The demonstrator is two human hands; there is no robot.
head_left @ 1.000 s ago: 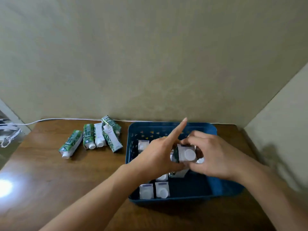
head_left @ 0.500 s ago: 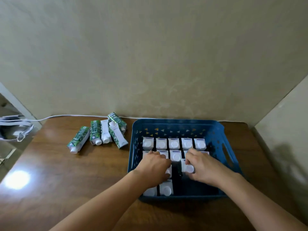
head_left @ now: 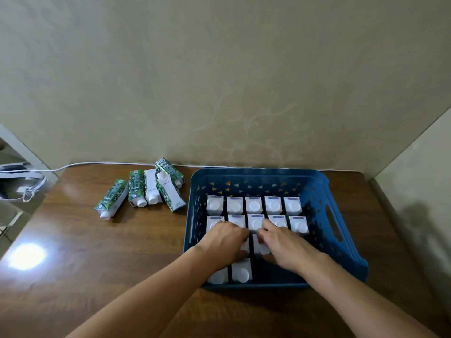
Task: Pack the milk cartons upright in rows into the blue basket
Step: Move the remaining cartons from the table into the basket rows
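Cartons, small white-capped milk ones (head_left: 260, 245), are being gripped by both hands (head_left: 256, 242) inside the blue plastic basket (head_left: 317, 181); probably light, stiff, best pinched by the sides.

Glossy wooden table (head_left: 97, 264), perforated blue plastic basket (head_left: 314, 189), printed paper cartons (head_left: 136, 191).

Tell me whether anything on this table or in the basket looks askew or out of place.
Inside the blue plastic basket the white-capped cartons stand upright in tidy rows. The odd ones are the five green-and-white milk cartons lying flat on the brown wooden table, left of the basket; the rightmost two overlap at an angle.
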